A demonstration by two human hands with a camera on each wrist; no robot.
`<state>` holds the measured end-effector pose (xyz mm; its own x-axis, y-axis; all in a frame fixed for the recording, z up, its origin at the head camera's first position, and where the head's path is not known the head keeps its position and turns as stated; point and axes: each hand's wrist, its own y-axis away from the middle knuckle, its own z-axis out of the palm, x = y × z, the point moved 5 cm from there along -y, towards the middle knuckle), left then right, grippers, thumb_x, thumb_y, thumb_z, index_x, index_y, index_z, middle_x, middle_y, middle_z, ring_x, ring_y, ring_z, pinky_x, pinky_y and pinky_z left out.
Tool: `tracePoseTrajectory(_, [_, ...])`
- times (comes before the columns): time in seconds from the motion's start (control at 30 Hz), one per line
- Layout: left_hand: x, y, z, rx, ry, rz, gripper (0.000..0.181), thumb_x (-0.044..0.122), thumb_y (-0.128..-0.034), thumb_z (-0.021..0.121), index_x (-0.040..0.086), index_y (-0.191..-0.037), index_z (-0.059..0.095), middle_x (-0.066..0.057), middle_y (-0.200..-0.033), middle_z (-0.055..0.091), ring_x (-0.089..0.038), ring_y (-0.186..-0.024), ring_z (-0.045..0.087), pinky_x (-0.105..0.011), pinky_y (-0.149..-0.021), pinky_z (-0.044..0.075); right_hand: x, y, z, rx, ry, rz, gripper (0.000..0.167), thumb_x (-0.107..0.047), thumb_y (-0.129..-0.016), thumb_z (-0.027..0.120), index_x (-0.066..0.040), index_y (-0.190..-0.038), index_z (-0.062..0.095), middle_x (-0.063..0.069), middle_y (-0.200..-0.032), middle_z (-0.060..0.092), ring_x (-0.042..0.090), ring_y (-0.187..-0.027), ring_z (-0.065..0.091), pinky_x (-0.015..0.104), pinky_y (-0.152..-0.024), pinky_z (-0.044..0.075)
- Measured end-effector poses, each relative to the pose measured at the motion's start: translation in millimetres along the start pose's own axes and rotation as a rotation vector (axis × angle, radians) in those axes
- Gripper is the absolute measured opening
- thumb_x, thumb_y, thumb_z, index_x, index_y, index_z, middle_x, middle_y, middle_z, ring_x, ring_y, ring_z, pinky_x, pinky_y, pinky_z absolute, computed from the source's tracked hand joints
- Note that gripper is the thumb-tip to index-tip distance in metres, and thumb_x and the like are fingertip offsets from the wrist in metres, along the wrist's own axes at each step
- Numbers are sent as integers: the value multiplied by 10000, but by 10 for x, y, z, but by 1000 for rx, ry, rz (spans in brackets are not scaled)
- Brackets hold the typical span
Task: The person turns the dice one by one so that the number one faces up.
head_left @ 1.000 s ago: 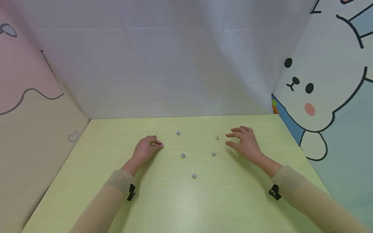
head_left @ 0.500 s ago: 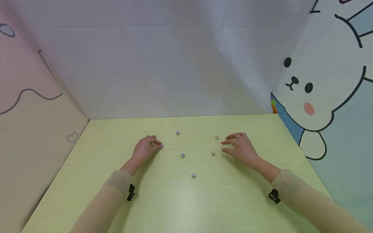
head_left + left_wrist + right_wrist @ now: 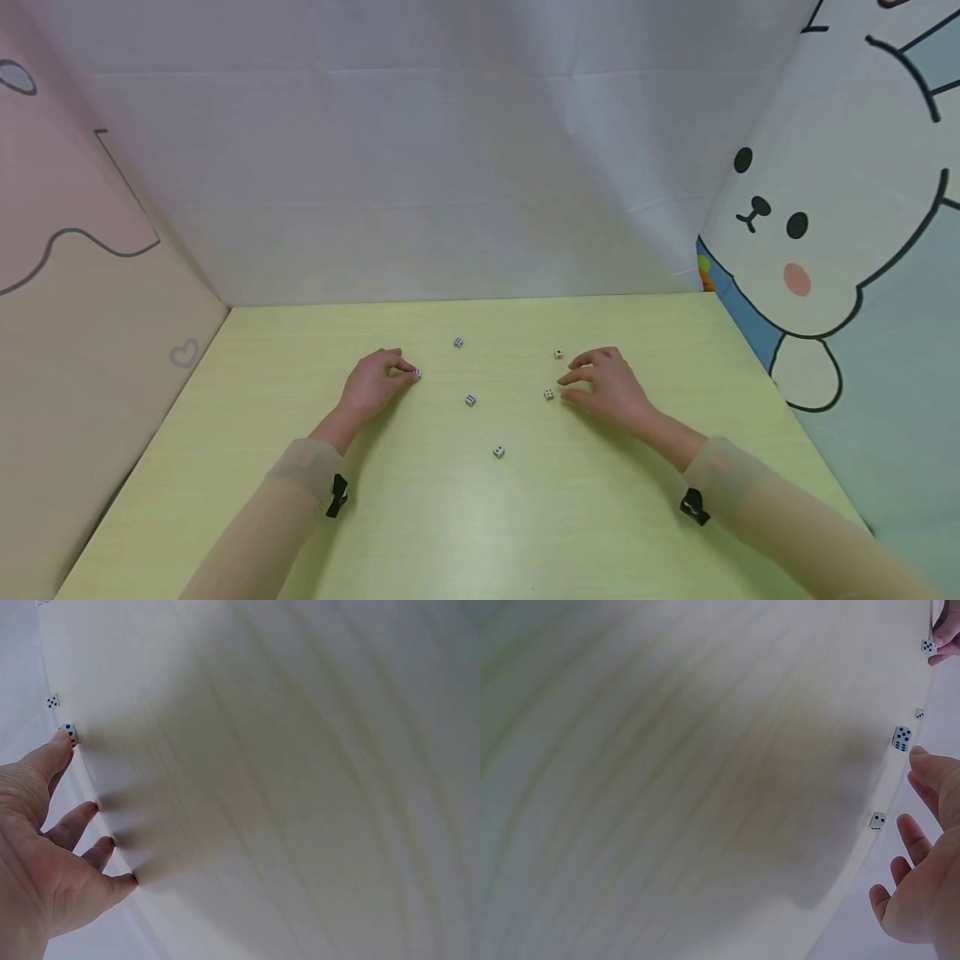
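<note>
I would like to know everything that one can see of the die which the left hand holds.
The die is a small white cube with blue pips, apparently of hard plastic. The left hand pinches it between the thumb and a finger, covering part of it. In the head view it is left of the other five dice; whether it touches the tabletop cannot be told.

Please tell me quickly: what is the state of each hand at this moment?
Left hand: closed, pinching a white die.
Right hand: open, holding nothing, close beside another white die.
</note>
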<state>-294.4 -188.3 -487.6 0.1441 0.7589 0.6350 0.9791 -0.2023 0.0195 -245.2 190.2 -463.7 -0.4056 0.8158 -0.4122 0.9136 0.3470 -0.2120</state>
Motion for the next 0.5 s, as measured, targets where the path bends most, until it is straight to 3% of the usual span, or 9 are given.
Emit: tracePoseTrajectory(0.5, [-52,97,95,13,37,-18,170,231,-962,743,99,-1060,785,-211,-1509,504,-460,-1483,293,-620,-1209,200,-87,-45,136,-32,31,-25,134,-266,-865,840,-194,-978,836,77,-1172,667,393,-1206,470,595,-999,423])
